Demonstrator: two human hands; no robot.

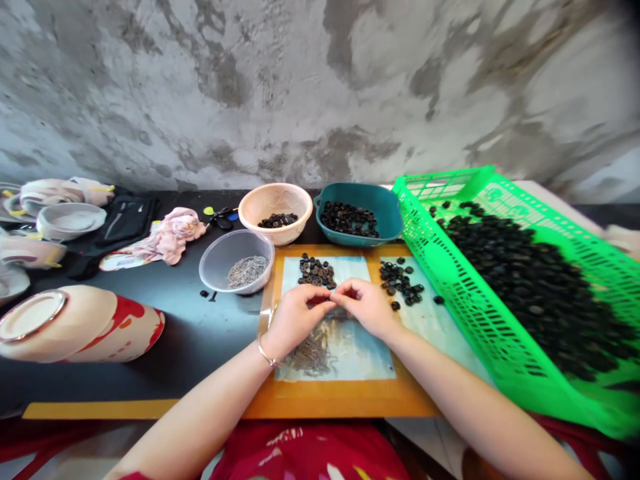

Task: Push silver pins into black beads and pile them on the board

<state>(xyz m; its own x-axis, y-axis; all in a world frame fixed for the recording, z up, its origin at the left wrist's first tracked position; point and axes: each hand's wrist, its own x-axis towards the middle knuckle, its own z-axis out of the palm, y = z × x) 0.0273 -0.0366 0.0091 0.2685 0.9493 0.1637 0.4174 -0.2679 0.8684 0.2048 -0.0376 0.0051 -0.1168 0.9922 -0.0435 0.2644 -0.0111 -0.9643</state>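
Note:
Above the pale sheet on the board, my left hand [299,319] and my right hand [367,307] meet fingertip to fingertip, both pinched closed. Whatever small thing is between them is too small and covered to make out. Just beyond the fingers lies a cluster of small round brownish-black discs [316,272]. A heap of thin metal pins [311,355] is spread on the sheet beside my left wrist, partly behind it. To the right of my right hand, shiny black discs [407,292] are scattered on a second pale sheet.
A clear bowl [210,267] of silvery pins, a cream bowl [275,193] and a teal basin [390,220] of black pieces stand behind the board. Rightward is a green basket [465,320] heaped with black pieces. At left are a large cup [100,327], a pink cloth [175,233] and masks [65,190].

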